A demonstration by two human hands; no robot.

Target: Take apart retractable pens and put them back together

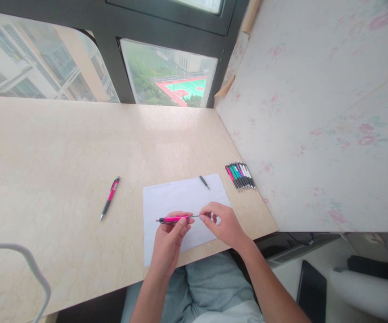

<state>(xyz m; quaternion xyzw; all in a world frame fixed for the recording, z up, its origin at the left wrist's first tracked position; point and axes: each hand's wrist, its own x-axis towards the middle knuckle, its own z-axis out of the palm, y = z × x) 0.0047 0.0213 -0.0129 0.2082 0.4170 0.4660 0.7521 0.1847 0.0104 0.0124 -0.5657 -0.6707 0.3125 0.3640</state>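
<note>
My left hand (172,233) pinches the pink barrel of a pen (172,219), held level over a white sheet of paper (180,197). My right hand (222,222) is closed in a pinch on the thin refill (195,216) that sticks out of the barrel's right end. A small dark pen tip piece (204,181) lies on the far part of the sheet. A whole pink and black pen (110,198) rests on the desk to the left.
A row of several pens (240,175) lies by the flowered wall (315,112) at the right. The beige desk (62,148) ends at a window at the back. A white wire frame (29,264) shows at the lower left.
</note>
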